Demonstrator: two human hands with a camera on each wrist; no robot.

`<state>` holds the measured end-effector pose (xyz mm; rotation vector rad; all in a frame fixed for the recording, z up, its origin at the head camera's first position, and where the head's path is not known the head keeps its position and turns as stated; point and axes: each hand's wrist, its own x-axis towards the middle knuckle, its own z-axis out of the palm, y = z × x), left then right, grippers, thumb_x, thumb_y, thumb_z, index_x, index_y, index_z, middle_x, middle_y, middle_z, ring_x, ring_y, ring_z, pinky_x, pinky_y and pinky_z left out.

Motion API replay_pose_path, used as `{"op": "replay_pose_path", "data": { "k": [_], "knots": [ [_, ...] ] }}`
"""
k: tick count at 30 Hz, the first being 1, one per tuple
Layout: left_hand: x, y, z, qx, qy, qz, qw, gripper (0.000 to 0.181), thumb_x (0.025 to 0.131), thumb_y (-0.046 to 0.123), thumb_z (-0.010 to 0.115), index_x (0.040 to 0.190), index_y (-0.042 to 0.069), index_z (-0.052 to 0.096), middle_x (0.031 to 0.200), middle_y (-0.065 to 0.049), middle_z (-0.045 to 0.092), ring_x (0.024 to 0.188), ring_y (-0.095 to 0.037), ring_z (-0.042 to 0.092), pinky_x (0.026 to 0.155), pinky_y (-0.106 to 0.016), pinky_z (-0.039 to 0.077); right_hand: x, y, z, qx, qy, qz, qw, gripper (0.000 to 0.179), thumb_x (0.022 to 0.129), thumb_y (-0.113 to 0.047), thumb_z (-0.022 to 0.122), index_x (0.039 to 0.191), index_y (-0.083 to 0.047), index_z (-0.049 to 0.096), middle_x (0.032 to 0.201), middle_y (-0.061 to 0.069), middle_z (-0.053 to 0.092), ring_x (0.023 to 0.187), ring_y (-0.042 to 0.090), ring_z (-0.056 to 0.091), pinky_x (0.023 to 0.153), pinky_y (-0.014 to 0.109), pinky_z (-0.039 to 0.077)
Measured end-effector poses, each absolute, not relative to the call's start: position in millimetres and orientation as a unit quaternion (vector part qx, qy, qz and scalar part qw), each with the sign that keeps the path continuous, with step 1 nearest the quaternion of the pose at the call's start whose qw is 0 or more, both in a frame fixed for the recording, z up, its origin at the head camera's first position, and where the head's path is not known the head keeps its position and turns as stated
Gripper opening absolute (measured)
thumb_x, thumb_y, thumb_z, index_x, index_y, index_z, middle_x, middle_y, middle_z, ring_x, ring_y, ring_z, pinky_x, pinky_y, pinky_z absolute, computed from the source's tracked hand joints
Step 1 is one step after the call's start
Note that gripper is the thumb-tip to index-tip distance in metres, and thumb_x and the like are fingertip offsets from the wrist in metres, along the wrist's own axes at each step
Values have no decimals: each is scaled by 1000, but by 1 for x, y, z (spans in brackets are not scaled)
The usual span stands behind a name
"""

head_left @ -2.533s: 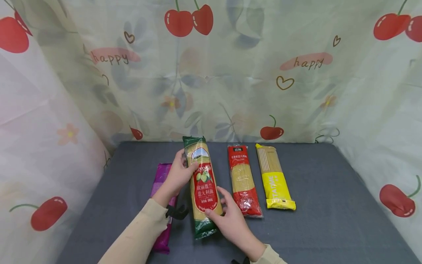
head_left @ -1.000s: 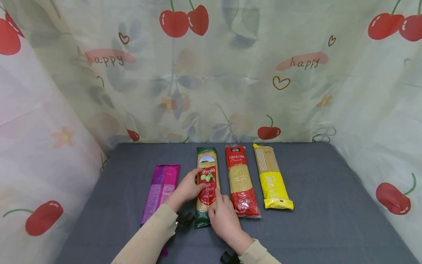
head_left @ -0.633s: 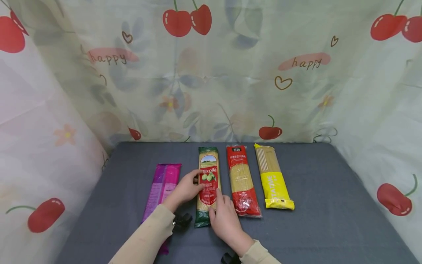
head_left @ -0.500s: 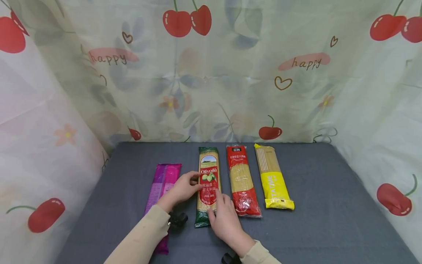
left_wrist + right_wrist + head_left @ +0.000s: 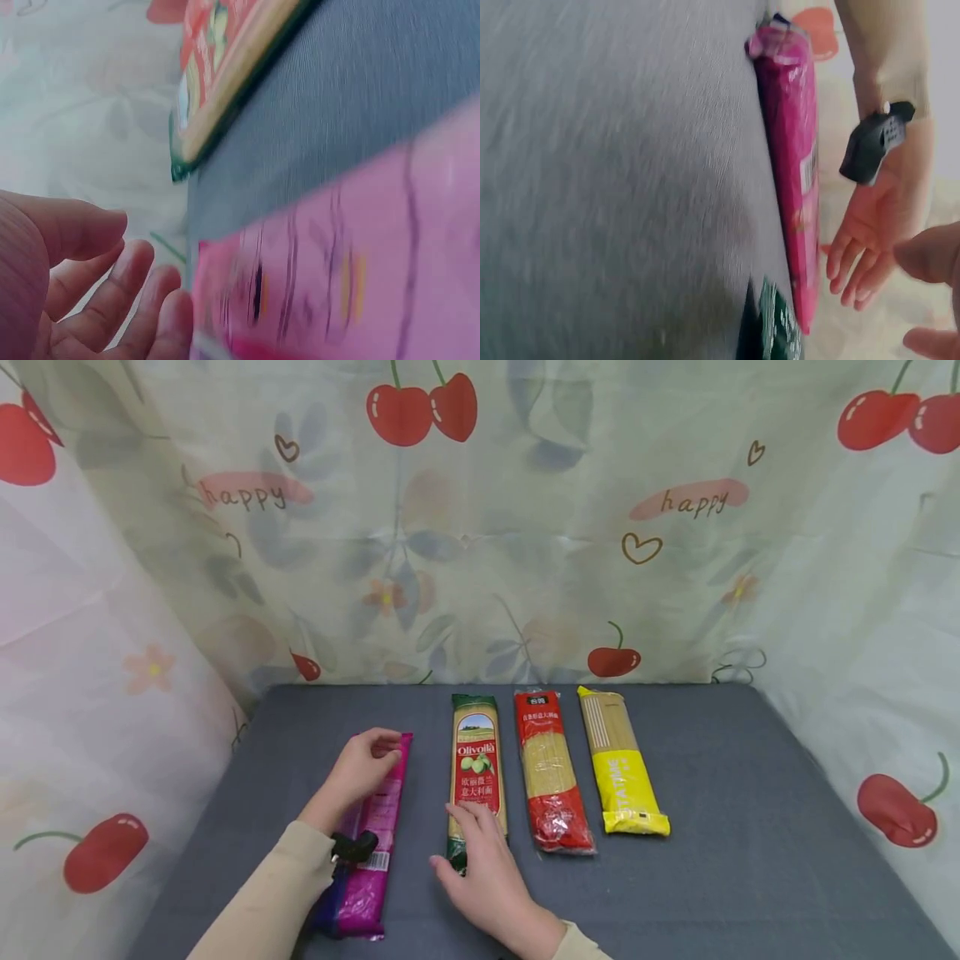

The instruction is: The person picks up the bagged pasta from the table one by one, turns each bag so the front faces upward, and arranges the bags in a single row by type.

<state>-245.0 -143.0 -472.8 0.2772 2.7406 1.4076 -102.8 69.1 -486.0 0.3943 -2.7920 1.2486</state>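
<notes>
My left hand (image 5: 360,772) is over the upper part of a purple-pink packet (image 5: 386,827), its fingers loosely bent with nothing between them. The left wrist view shows the same packet (image 5: 315,277) blurred, below and right of the fingertips. A pack of spaghetti (image 5: 476,760) with green ends and a red Olivoilà label lies upright to the right of it. My right hand (image 5: 491,881) is spread over the lower end of this pack, thumb off to its left, and hides part of the green end. In the right wrist view that green end (image 5: 778,326) shows at the bottom.
Right of the Olivoilà pack lie a red pack of spaghetti (image 5: 553,768) and a yellow pack of pasta (image 5: 626,777), side by side on the grey tabletop (image 5: 735,827). A cherry-printed curtain (image 5: 480,568) encloses the back and sides.
Both hands held the Olivoilà pack earlier; it was set down beside the red one. My left hand has since left it and moved left over the purple packet; my right hand has loosened and drawn nearer.
</notes>
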Motion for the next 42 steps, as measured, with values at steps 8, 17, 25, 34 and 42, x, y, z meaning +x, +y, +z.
{"op": "replay_pose_path", "data": {
  "k": [8,17,25,34,42],
  "knots": [
    [-257,-163,-470,90,905,415,21,38,93,26,66,125,5,62,120,-18,59,107,-31,56,88,-48,46,-95,51,-491,170,-863,471,-69,62,86,-34,74,140,-18,47,127,-1,49,106,13,52,87,28,49],
    [-273,-172,-480,98,903,419,18,41,93,28,67,125,4,61,131,-19,50,120,-35,48,96,-52,42,-94,39,-497,210,-848,454,-173,71,80,-40,78,139,-14,48,114,-6,51,99,4,53,80,24,49],
    [-275,-174,-490,82,921,376,64,54,93,34,64,137,5,52,141,-23,44,129,-39,40,103,-57,34,-100,34,-506,229,-859,421,-182,72,77,-44,80,135,-13,52,105,-9,51,90,0,49,75,22,46],
    [-281,-170,-492,101,929,347,82,61,94,27,63,144,1,41,149,-25,32,137,-44,28,106,-60,27,-103,24,-510,223,-888,374,-146,80,69,-57,81,133,-17,54,101,-10,47,89,2,46,79,24,46],
    [-284,-171,-490,71,934,333,110,57,96,28,60,145,5,41,144,-27,37,133,-48,27,102,-65,29,-99,14,-510,207,-916,327,-110,85,67,-60,80,133,-15,53,101,-9,46,89,5,47,79,25,47]
  ]
}}
